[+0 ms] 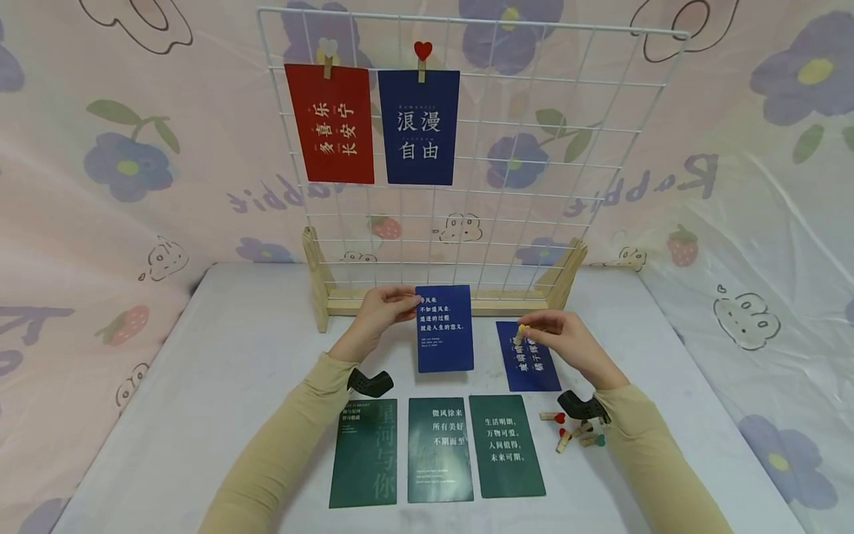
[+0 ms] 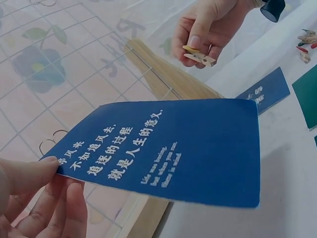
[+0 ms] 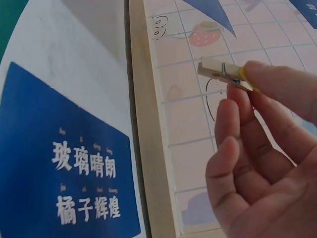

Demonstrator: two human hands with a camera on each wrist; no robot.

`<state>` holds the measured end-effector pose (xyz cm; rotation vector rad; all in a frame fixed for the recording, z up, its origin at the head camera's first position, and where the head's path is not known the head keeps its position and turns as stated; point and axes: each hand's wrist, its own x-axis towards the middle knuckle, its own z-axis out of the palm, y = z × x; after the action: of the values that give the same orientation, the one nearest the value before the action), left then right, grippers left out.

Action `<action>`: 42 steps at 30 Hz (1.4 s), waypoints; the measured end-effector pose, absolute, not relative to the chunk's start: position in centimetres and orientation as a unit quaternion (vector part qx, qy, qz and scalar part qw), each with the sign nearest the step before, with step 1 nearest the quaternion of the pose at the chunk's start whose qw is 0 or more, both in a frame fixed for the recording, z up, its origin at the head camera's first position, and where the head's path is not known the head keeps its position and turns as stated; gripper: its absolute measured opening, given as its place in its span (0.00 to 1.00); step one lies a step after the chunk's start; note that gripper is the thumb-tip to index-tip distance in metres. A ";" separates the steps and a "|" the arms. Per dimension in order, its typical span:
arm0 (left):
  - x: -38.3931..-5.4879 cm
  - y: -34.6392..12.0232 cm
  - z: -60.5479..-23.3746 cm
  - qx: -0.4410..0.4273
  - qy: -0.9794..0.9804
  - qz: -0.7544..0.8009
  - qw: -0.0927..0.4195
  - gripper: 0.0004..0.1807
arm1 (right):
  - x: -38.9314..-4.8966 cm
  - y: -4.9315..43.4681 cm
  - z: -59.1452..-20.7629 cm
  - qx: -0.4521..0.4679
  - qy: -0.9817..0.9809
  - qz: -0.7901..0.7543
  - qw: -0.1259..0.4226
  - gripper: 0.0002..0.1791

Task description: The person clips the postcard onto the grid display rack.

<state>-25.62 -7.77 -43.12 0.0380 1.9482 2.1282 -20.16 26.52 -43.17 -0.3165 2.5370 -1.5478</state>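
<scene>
A dark blue card with white lettering (image 1: pixel 445 348) is pinched at its upper left edge by the left hand (image 1: pixel 376 319), the thumb laid over the printed face and the fingers curled behind. The card is held up off the worktop (image 1: pixel 200 415), in front of the wooden base (image 1: pixel 507 304) of a white wire grid (image 1: pixel 467 21). A small wooden clothespin with a yellow ornament (image 3: pixel 218 69) is gripped between the thumb and fingers of the right hand (image 1: pixel 570 341), its bare wooden end pointed outward and the other fingers loosely bent. Below that hand, another blue card (image 1: pixel 527 374) is laid flat on the worktop. Near the top of the grid, a red card (image 1: pixel 339 126) is hung by a clip with a white heart (image 1: pixel 328 48), and just beside it a blue card is hung by a clip with a red heart (image 1: pixel 423 50). Nearer the wearer, three green cards (image 1: pixel 507 478) are set out in a row, and loose clothespins (image 1: pixel 563 442) are gathered to their right, close to the right forearm.
</scene>
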 end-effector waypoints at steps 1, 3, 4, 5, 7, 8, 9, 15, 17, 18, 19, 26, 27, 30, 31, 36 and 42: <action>-25.6 -7.7 -43.0 0.013 0.671 0.730 0.128 0.15 | -20.2 26.4 -43.1 -0.105 0.846 -0.516 0.077 0.17; -25.7 -7.6 -42.9 0.016 0.675 0.727 0.128 0.15 | -20.3 26.3 -42.9 -0.104 0.847 -0.515 0.075 0.17; -25.7 -7.5 -42.8 0.017 0.676 0.726 0.127 0.15 | -20.3 26.2 -42.8 -0.104 0.848 -0.515 0.074 0.17; -25.7 -7.4 -42.7 0.020 0.678 0.724 0.126 0.15 | -20.4 26.1 -42.7 -0.106 0.848 -0.514 0.073 0.17; -25.7 -7.3 -42.5 0.024 0.682 0.720 0.123 0.15 | -20.5 25.9 -42.4 -0.109 0.850 -0.511 0.070 0.17; -25.7 -7.2 -42.3 0.026 0.683 0.720 0.121 0.15 | -20.5 25.9 -42.3 -0.110 0.851 -0.509 0.068 0.17; -25.7 -7.1 -42.2 0.027 0.685 0.718 0.121 0.15 | -20.6 25.8 -42.2 -0.110 0.851 -0.509 0.067 0.17; -25.5 -6.5 -41.3 0.024 0.683 0.720 0.121 0.15 | -20.9 25.5 -41.5 -0.109 0.849 -0.513 0.062 0.19; -25.5 -6.3 -41.1 0.024 0.681 0.722 0.120 0.15 | -20.9 25.4 -41.3 -0.113 0.846 -0.517 0.061 0.19; -25.5 -6.2 -41.1 0.023 0.679 0.724 0.120 0.15 | -20.9 25.4 -41.2 -0.115 0.845 -0.519 0.060 0.19; -25.5 -6.1 -41.0 0.022 0.677 0.725 0.120 0.14 | -21.0 25.4 -41.1 -0.117 0.845 -0.519 0.059 0.19; -25.7 -5.8 -40.2 0.027 0.677 0.727 0.113 0.14 | -21.3 25.0 -40.2 -0.127 0.848 -0.513 0.044 0.19; -25.7 -5.7 -40.0 0.029 0.678 0.726 0.110 0.14 | -21.4 25.0 -40.0 -0.128 0.847 -0.515 0.042 0.20; -25.7 -5.6 -39.5 0.038 0.680 0.725 0.102 0.14 | -21.8 24.9 -39.5 -0.137 0.844 -0.518 0.035 0.19; -25.7 -5.5 -39.3 0.043 0.680 0.725 0.100 0.14 | -21.9 24.9 -39.3 -0.140 0.842 -0.520 0.033 0.19; -25.9 -5.0 -38.1 0.071 0.676 0.728 0.089 0.14 | -22.5 24.7 -38.0 -0.149 0.840 -0.522 0.020 0.18; -26.3 -4.4 -36.3 0.106 0.666 0.736 0.060 0.13 | -22.9 24.2 -36.0 -0.160 0.846 -0.509 0.008 0.18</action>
<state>-26.31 -4.44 -36.35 0.3210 2.0169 2.2264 -22.90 24.24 -35.96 -0.5011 2.6444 -1.5909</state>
